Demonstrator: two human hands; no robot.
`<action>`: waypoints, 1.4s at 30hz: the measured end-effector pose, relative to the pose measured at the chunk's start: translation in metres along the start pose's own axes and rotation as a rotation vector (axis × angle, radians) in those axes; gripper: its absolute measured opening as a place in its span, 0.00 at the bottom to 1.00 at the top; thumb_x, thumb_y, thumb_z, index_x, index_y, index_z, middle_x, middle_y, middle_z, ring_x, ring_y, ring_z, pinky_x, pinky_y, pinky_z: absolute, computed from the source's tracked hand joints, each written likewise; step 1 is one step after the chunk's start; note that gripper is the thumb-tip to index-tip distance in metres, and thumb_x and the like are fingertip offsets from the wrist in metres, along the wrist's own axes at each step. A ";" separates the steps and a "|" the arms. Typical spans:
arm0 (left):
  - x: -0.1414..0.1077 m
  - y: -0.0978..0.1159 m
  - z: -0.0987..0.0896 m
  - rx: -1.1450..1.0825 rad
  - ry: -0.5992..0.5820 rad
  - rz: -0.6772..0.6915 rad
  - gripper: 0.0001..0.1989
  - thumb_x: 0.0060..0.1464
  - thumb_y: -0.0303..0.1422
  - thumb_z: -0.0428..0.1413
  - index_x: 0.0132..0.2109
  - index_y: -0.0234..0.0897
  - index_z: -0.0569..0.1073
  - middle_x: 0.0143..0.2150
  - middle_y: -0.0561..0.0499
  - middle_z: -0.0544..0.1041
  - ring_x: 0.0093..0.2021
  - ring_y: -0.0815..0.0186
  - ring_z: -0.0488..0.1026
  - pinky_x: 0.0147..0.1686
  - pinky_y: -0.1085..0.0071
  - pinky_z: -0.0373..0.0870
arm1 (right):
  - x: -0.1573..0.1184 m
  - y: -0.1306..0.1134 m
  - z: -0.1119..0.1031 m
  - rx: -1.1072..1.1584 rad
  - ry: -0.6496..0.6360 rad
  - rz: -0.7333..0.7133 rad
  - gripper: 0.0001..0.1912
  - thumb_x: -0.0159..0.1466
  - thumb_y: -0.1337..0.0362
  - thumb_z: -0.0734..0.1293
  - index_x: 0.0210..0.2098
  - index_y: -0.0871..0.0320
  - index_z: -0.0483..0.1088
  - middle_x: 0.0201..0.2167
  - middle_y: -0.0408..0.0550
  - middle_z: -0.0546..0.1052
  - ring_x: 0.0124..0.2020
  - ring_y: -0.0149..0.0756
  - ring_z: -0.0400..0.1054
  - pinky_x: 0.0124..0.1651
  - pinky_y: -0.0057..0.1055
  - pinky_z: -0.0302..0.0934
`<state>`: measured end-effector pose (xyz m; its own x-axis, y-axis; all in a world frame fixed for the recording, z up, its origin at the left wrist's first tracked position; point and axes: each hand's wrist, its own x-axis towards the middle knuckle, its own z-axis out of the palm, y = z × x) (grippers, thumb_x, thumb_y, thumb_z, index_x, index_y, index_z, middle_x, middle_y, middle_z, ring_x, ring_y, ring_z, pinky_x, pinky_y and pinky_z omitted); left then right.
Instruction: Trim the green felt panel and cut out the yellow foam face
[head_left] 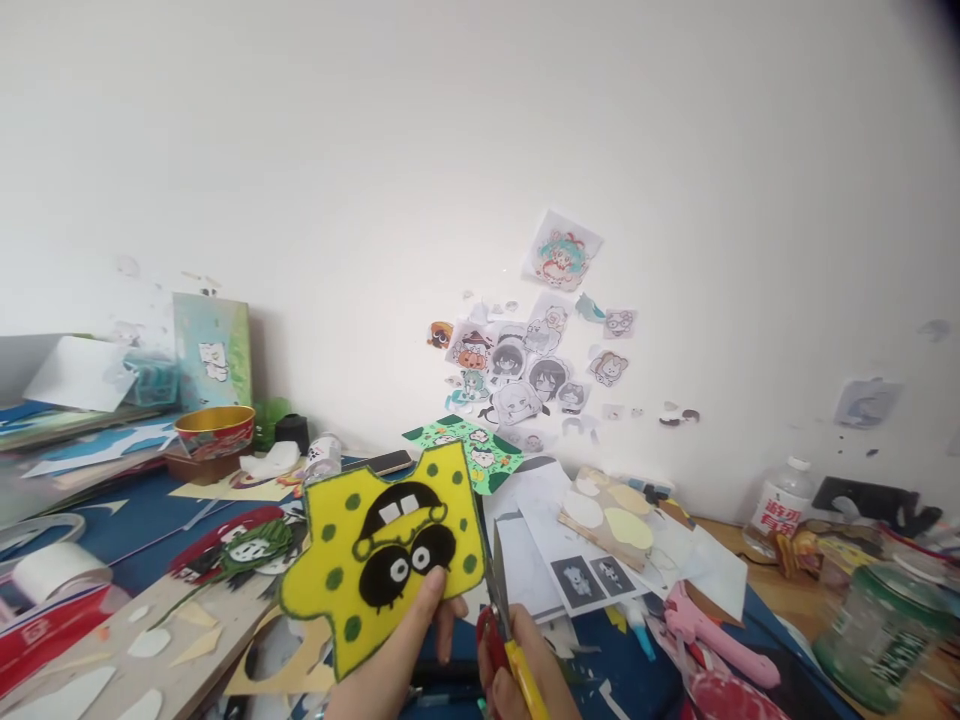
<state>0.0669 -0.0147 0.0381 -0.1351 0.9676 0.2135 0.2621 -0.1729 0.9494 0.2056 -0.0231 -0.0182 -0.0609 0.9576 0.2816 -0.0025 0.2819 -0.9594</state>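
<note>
My left hand (405,640) grips a yellow cutout (345,545) by its lower edge, thumb on the front and fingers behind. The cutout has green spots, a dark outline and a cartoon face drawn upside down. My right hand (536,665) is closed around a pair of scissors (500,590) with red and yellow handles. Their blades point up, slightly apart, close beside the cutout's right edge; whether they touch it I cannot tell. Behind the cutout lies a green patterned sheet (487,455).
Printed papers (577,580) and paper scraps crowd the blue table. At the right are a pink glue gun (720,635), a green-lidded jar (881,630) and a bottle (780,505). A red-and-gold bowl (215,432) stands at the left. Cartoon cutouts (517,400) cover part of the wall.
</note>
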 end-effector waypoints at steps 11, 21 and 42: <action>-0.003 0.000 0.004 -0.112 -0.089 -0.060 0.24 0.48 0.51 0.52 0.14 0.42 0.66 0.16 0.56 0.71 0.28 0.64 0.72 0.39 0.73 0.67 | -0.004 -0.013 -0.009 0.108 -0.054 0.086 0.31 0.45 0.34 0.62 0.29 0.57 0.64 0.23 0.40 0.62 0.22 0.27 0.52 0.28 0.27 0.59; -0.007 0.006 0.010 -0.109 -0.141 -0.044 0.21 0.49 0.49 0.51 0.17 0.41 0.70 0.11 0.58 0.64 0.20 0.66 0.67 0.33 0.74 0.68 | -0.008 -0.001 -0.002 0.091 0.045 0.047 0.32 0.48 0.33 0.60 0.33 0.57 0.64 0.21 0.39 0.62 0.20 0.25 0.53 0.23 0.23 0.54; -0.013 0.014 0.009 -0.131 -0.193 -0.050 0.20 0.49 0.48 0.53 0.18 0.40 0.69 0.10 0.60 0.60 0.15 0.72 0.59 0.26 0.78 0.63 | -0.008 -0.008 -0.004 -0.002 0.040 -0.051 0.31 0.50 0.33 0.57 0.29 0.56 0.60 0.21 0.38 0.58 0.20 0.27 0.49 0.20 0.24 0.50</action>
<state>0.0805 -0.0284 0.0461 0.0441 0.9906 0.1293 0.1318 -0.1341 0.9822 0.2100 -0.0323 -0.0129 -0.0204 0.9436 0.3305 -0.0024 0.3305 -0.9438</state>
